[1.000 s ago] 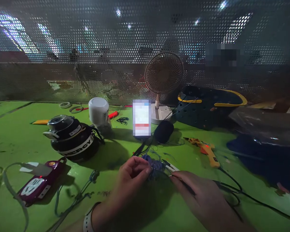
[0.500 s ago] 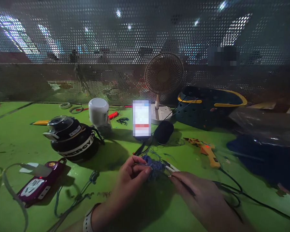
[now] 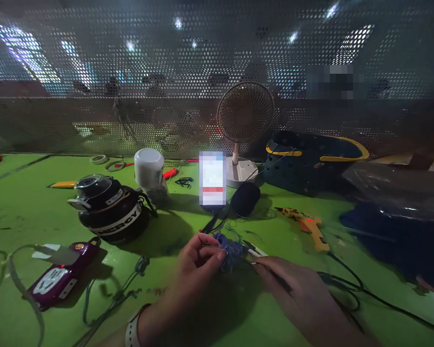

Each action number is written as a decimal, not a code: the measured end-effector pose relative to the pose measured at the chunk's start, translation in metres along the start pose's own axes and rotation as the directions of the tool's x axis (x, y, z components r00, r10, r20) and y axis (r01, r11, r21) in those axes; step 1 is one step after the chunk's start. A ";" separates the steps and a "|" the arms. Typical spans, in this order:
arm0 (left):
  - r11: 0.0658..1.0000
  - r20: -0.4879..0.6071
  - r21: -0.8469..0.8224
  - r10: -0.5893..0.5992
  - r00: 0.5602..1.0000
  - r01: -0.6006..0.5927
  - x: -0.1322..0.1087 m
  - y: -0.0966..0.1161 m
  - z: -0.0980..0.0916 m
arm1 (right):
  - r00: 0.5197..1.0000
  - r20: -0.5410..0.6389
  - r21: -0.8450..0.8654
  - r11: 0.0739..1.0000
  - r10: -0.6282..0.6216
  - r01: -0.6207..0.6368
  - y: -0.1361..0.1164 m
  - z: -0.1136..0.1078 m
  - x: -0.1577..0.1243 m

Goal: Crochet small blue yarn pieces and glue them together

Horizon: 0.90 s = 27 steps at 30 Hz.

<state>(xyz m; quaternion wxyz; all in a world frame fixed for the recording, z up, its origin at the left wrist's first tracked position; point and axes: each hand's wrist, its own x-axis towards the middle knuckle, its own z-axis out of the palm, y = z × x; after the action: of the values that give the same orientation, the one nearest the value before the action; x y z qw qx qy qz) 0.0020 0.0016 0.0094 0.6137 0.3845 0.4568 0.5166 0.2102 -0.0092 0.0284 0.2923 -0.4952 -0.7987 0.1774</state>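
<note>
My left hand pinches a small piece of blue crochet work between thumb and fingers, just above the table. Loose yarn ends hang around the piece. To its right, my right hand is closed on a slim, dark-handled crochet hook, whose tip I cannot make out clearly. A pale, pointed tool lies just beyond my right fingertips, partly hidden. Behind the crochet work rests a dark ball of yarn, with thin strands trailing from it.
A lit phone stands before a fan. On the left are a black bottle, a white jar and a purple power strip. A glue gun with a cable, and a dark basket, occupy the right.
The view has shifted very slightly. Both hands keep their grips and positions around the crochet work.
</note>
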 end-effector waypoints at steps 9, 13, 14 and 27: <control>1.000 0.006 0.020 0.006 1.000 -0.006 -0.001 0.000 0.000 | 1.000 0.002 0.019 1.000 -0.012 0.012 0.003 0.002 0.000; 1.000 0.018 0.009 0.002 1.000 -0.002 -0.001 -0.001 -0.001 | 1.000 -0.005 0.050 0.999 -0.006 0.006 0.001 0.002 0.000; 1.000 0.022 0.007 -0.001 1.000 0.001 -0.001 -0.002 -0.001 | 1.000 -0.007 0.058 0.998 -0.001 0.002 0.001 0.002 0.000; 0.998 0.068 0.064 -0.018 0.998 0.014 -0.001 0.003 0.001 | 0.999 -0.009 0.050 0.997 0.054 -0.053 -0.002 0.006 0.001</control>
<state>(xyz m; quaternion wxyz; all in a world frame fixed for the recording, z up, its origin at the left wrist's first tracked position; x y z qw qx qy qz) 0.0019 0.0010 0.0129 0.6206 0.4175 0.4546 0.4835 0.2043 -0.0091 0.0250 0.3040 -0.5099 -0.7788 0.2025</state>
